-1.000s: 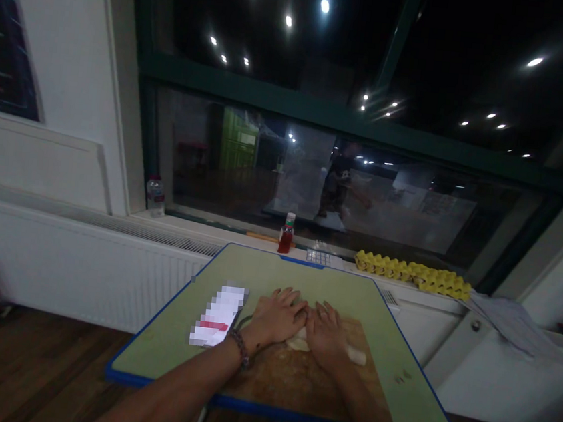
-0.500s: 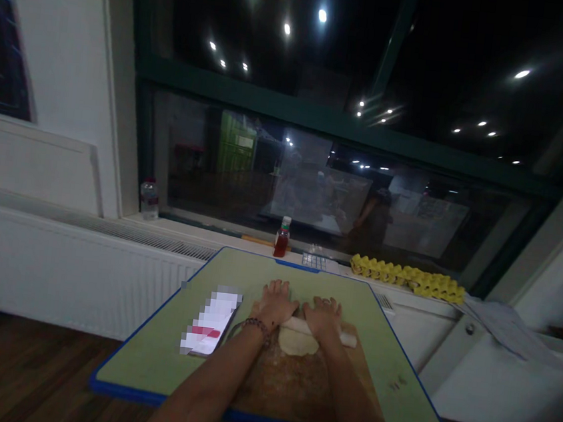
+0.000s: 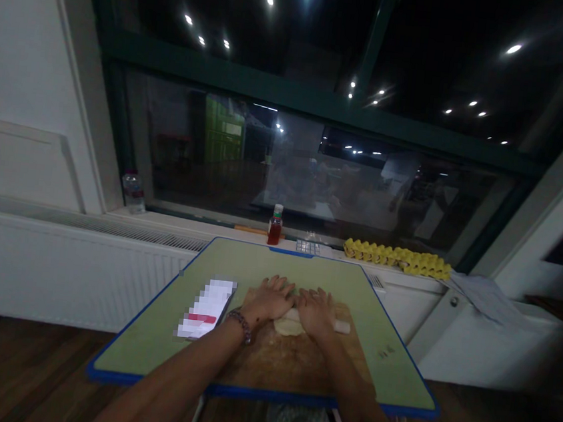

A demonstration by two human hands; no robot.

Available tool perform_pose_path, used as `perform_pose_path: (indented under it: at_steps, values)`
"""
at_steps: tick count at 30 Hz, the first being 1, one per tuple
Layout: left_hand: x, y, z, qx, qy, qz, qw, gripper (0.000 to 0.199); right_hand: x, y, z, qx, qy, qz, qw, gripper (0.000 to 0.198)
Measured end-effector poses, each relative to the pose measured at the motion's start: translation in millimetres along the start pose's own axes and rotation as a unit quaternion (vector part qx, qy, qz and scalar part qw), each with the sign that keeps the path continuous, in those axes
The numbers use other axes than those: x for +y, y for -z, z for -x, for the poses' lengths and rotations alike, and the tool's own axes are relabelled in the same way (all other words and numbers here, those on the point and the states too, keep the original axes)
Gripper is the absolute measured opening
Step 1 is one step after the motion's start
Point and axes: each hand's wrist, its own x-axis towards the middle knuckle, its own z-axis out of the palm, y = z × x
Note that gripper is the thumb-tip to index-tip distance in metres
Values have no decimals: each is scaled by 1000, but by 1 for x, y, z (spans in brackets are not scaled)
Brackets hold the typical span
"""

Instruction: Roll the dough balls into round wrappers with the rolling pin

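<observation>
Cream-coloured dough [image 3: 289, 327] lies in a flattened round on the wooden board [image 3: 290, 368], just on my side of a pale rolling pin [image 3: 342, 326] and partly covered by my hands. I have both palms down over that pin: the left hand [image 3: 272, 299] hides its left end, while the right hand [image 3: 315, 310] leaves the other end sticking out beyond it. Neither grip is closed around anything; I see the fingers stretched forward and spread a little, with the two hands nearly meeting. Exactly how the palms bear on the wood I cannot tell from up here.

A beaded bracelet [image 3: 242, 326] circles my left wrist. To the left of the board, on the green, blue-edged worktop [image 3: 141, 343], I have a smartphone [image 3: 208, 307] with its screen blurred out. Past the far edge, a bottle of red liquid [image 3: 275, 229] and a yellow egg tray [image 3: 397, 258] sit along the windowsill.
</observation>
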Motion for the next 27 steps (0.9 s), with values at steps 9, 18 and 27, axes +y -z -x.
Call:
perform_pose_path:
  at_steps: [9,18,27]
  values:
    - [-6,-9,27,42,-118,10,992,59,4,-17,27,93,68,1,993,48]
    - [-2,-11,46,76,-169,21,982,54,17,-43,46,222,199,68,952,36]
    - [13,-7,10,133,-19,-23,991,47,8,-1,-6,10,121,40,992,40]
